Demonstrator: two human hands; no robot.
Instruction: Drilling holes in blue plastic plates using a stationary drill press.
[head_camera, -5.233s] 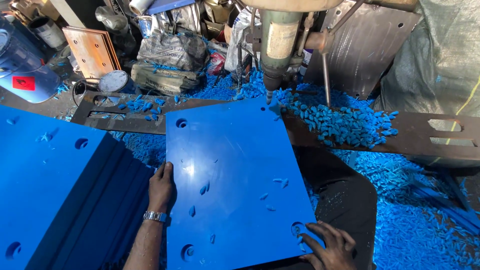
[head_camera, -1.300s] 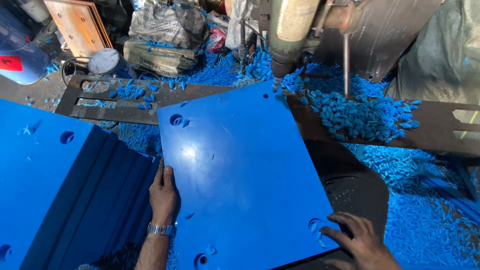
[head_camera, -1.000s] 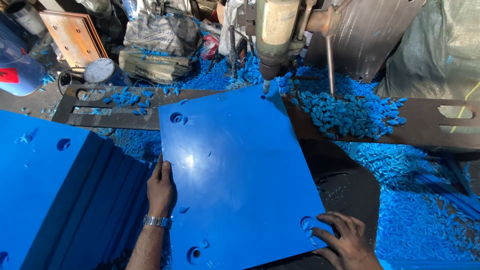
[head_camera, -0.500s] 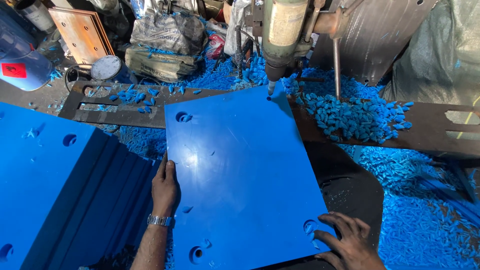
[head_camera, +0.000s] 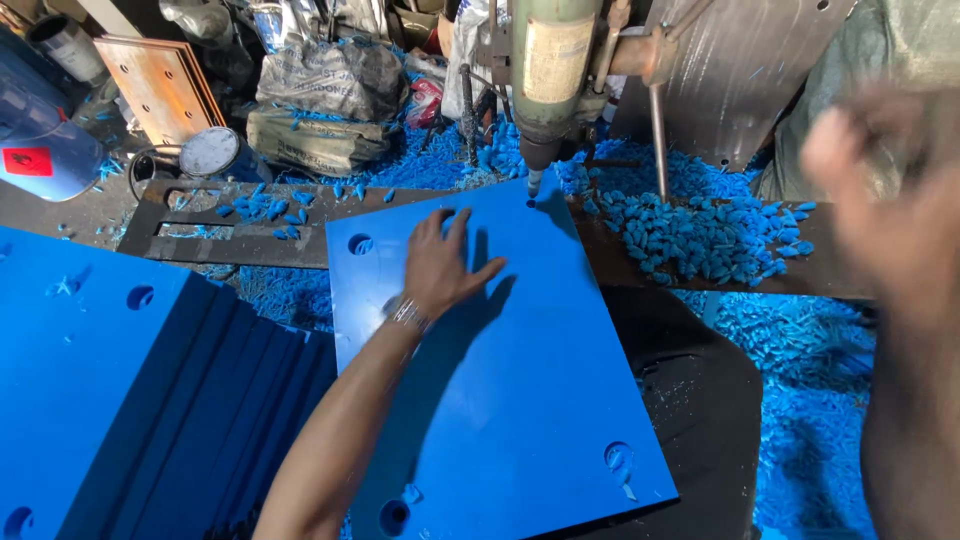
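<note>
Sheet (head_camera: 520, 400) — blue, flat, roughly square — lies on the dark drill table (head_camera: 700, 400), its far corner under the drill bit (head_camera: 534, 183). Round holes show near three of its corners, and the bit tip stands just at the fourth, beside a small hole. Your left hand (head_camera: 442, 265) rests palm-down on the sheet's far half, fingers spread flat, grasping nothing; a metal watch (head_camera: 408, 315) sits on that wrist. Your right hand (head_camera: 880, 170) is raised at the right edge of view, close to the camera and blurred — you cannot tell whether it is released or clenched, and it touches nothing visible. The drill column (head_camera: 552, 70) rises directly above the bit, with a thin steel rod (head_camera: 660, 135) just to its right. Blue shavings (head_camera: 700, 230) heap on the table beside the sheet's far right edge. To your left, a stack (head_camera: 130, 400) of like blue sheets lies just beside the sheet, stepped at its edges. Beyond, sacks (head_camera: 320, 110) and a wooden board (head_camera: 160, 85).
</note>
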